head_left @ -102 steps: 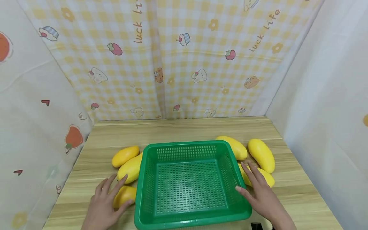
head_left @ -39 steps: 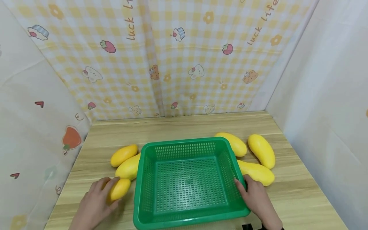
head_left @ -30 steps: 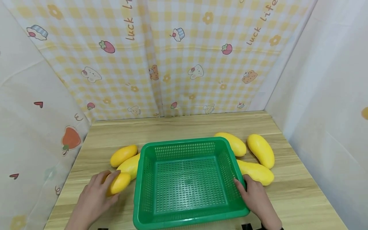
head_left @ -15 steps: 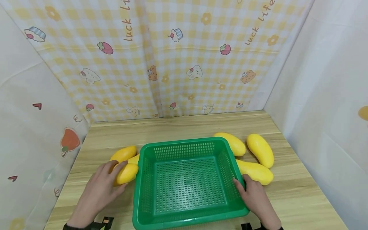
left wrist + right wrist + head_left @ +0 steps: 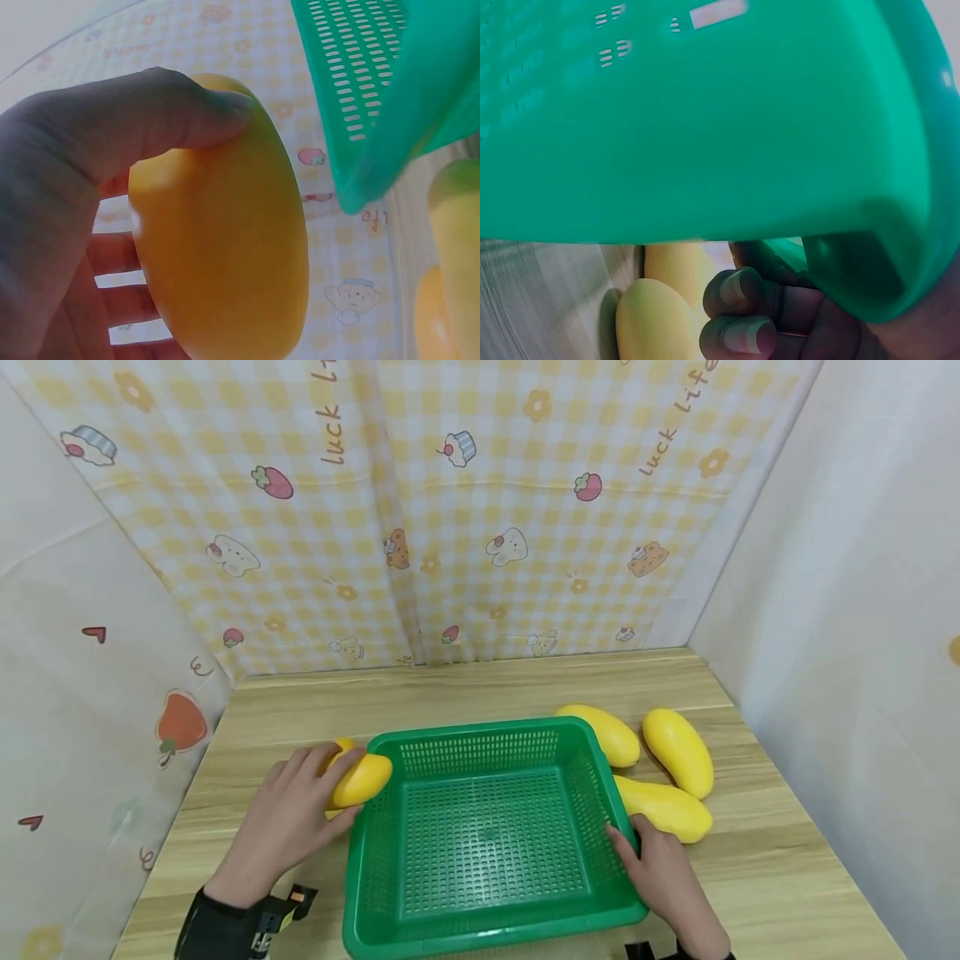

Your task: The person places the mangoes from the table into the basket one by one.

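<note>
My left hand (image 5: 296, 810) grips a yellow-orange mango (image 5: 365, 779) above the left rim of a green plastic basket (image 5: 491, 847). In the left wrist view the thumb lies across the mango (image 5: 225, 240), with fingers behind it. Nothing lies in the basket. At the basket's right side, my right hand (image 5: 663, 868) holds the rim, thumb inside. The right wrist view shows that hand's curled fingers (image 5: 739, 337) beneath the green rim (image 5: 930, 187). Two more mangoes lie left of the basket, mostly hidden by the left hand in the head view; part of one (image 5: 461, 247) shows in the left wrist view.
Right of the basket three yellow mangoes lie on the wooden table: one near the back (image 5: 611, 735), one farther right (image 5: 678, 753), one by the right hand (image 5: 667, 810). A checked cloth (image 5: 465, 527) closes off the back, and pale cloth walls stand at both sides.
Both hands hovered with fingers spread at first. The left hand took hold of the front left mango, lifted it and carried it forward and right to the basket's rim. The right hand gripped the basket.
</note>
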`<state>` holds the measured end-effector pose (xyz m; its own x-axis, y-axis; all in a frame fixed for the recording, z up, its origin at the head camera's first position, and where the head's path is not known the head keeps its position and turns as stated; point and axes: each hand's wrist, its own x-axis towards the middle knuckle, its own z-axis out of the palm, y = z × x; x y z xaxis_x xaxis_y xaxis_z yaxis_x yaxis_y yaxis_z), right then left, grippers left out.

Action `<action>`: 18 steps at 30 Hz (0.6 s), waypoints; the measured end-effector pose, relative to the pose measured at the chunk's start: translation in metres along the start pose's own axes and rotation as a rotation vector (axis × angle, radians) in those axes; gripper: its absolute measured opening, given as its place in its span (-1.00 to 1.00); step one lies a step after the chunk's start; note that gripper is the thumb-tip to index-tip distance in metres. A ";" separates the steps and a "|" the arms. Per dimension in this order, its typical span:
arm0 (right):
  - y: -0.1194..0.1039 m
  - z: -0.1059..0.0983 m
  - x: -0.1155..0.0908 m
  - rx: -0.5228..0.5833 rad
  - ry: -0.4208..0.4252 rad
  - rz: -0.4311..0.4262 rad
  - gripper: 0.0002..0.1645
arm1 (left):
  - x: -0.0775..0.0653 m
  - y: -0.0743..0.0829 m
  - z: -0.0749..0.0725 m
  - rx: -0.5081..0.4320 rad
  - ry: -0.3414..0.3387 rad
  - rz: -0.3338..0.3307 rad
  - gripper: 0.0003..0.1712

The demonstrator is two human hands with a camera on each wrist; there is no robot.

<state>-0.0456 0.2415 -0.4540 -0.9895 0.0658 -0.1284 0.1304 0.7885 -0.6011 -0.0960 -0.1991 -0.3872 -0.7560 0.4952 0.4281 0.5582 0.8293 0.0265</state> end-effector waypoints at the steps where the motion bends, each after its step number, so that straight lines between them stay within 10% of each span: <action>1: 0.000 0.000 0.000 0.005 0.001 0.003 -0.59 | 0.002 0.000 0.000 0.002 0.003 0.011 -0.11; 18: 0.002 0.002 0.000 0.036 0.007 0.019 -0.57 | 0.040 0.015 0.011 -0.025 -0.035 0.073 -0.19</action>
<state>-0.0457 0.2417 -0.4565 -0.9873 0.0847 -0.1342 0.1508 0.7647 -0.6264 -0.1210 -0.1639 -0.3796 -0.7240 0.5634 0.3980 0.6205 0.7840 0.0191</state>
